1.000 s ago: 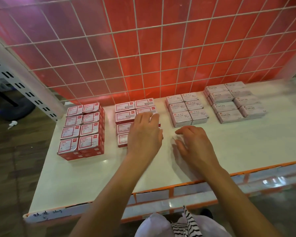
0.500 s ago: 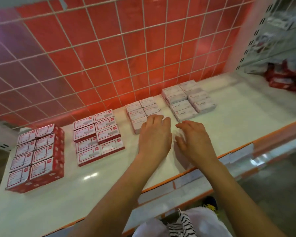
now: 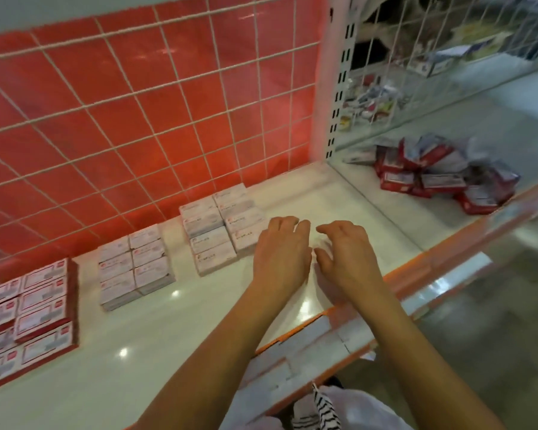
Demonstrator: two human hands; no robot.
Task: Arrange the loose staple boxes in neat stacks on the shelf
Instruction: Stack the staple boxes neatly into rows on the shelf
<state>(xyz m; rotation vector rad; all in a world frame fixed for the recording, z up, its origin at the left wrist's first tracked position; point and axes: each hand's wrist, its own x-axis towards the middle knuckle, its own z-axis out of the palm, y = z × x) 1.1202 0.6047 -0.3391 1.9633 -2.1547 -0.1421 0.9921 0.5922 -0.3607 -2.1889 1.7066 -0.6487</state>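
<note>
Done: neat stacks (image 3: 213, 234) on shelf (image 3: 199, 305).
To do: loose red pile (image 3: 441, 178), next bay.
Hands: L hand (image 3: 281, 252), R hand (image 3: 343, 252), fingers loosely curled, holding nthg.

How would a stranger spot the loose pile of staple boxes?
Find the white slotted upright beside the red grid wall. Right of it, a heap of red staple boxes lies on the shelf. Unlike the squared stacks, it's jumbled.

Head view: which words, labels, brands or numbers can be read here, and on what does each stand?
No text in this view reads clearly.
white box stacks: printed lines, too blurred to read.
red-and-white box stacks: labels with a red mark, too blurred to read.
loose red boxes on the next shelf: labels too small to read.
shelf-edge strips: no legible print.
</note>
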